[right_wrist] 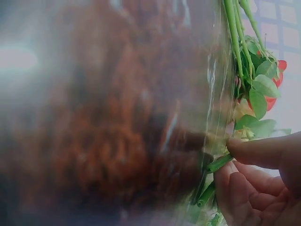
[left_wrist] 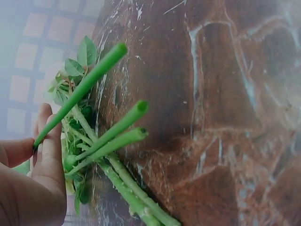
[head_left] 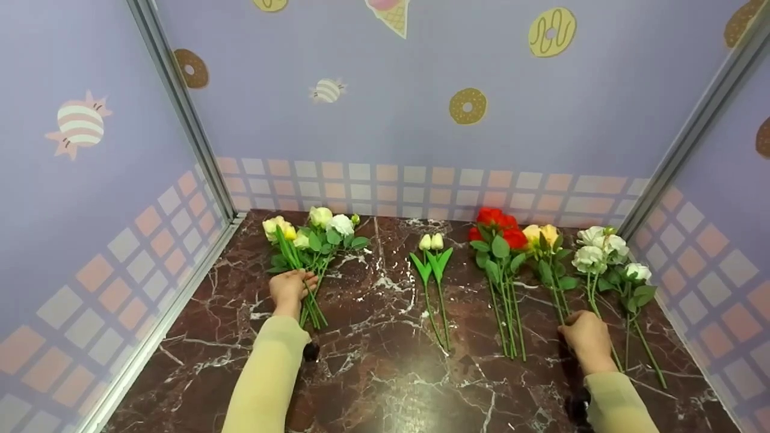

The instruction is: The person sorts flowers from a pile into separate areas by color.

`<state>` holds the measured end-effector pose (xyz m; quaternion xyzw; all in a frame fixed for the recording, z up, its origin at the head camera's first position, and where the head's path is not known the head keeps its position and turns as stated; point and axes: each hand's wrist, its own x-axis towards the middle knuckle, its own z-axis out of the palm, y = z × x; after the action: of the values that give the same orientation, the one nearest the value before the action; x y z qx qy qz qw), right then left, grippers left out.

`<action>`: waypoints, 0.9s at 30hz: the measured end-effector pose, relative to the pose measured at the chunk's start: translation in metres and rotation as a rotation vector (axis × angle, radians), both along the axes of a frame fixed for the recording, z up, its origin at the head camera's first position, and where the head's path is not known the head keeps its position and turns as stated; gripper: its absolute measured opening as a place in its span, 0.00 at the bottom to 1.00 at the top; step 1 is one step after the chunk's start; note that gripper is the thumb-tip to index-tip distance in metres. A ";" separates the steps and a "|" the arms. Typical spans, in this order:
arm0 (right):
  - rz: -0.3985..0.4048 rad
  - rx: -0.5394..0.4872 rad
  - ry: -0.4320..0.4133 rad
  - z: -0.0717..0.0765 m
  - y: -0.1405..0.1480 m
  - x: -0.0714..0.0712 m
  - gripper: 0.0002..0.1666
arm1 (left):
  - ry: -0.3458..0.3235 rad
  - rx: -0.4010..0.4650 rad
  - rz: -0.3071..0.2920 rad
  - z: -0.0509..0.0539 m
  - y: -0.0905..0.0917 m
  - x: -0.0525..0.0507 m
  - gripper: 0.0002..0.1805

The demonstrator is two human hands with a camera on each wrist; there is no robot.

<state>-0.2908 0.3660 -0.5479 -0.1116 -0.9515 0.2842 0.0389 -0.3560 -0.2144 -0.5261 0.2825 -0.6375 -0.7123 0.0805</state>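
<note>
At the left, my left hand (head_left: pixel 290 287) pinches one smooth green stem (left_wrist: pixel 87 87) between thumb and fingers. It looks like the stem of a yellow tulip (head_left: pixel 289 231) with long leaves, over a bunch of white and cream roses (head_left: pixel 320 216). Other stem ends (left_wrist: pixel 120 127) lie beside my fingers in the left wrist view. On the right, my right hand (head_left: pixel 586 337) pinches the lower end of a green stem (right_wrist: pixel 219 163), which leads up to pale yellow roses (head_left: pixel 547 234). White roses (head_left: pixel 589 260) lie just to the right of this hand.
Two white tulips (head_left: pixel 431 242) lie mid-table. Red roses (head_left: pixel 499 225) lie to their right, stems toward me. A smaller white rose (head_left: pixel 637 272) is at the far right. Patterned walls (head_left: pixel 385 108) enclose the dark marbled table (head_left: pixel 373 361) at the back and both sides.
</note>
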 end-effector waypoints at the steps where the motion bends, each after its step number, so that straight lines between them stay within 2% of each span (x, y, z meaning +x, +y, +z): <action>1: -0.003 -0.004 0.001 0.000 0.000 0.000 0.21 | 0.001 -0.008 -0.002 0.000 0.001 0.000 0.20; 10: -0.015 -0.004 -0.013 0.000 -0.001 0.000 0.20 | 0.030 -0.007 -0.019 0.001 0.010 -0.002 0.21; 16: -0.016 0.004 0.010 0.001 -0.002 0.000 0.20 | 0.037 -0.011 -0.034 0.002 0.014 -0.004 0.22; 22: -0.033 0.015 0.064 0.005 -0.006 0.000 0.23 | 0.046 -0.014 -0.059 0.005 0.019 -0.004 0.25; 27: -0.048 0.020 0.178 0.013 -0.019 -0.003 0.22 | 0.066 -0.015 -0.096 0.008 0.027 -0.004 0.26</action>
<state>-0.2935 0.3472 -0.5345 -0.1082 -0.9441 0.2825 0.1313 -0.3605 -0.1872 -0.5180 0.2274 -0.6527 -0.7193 0.0694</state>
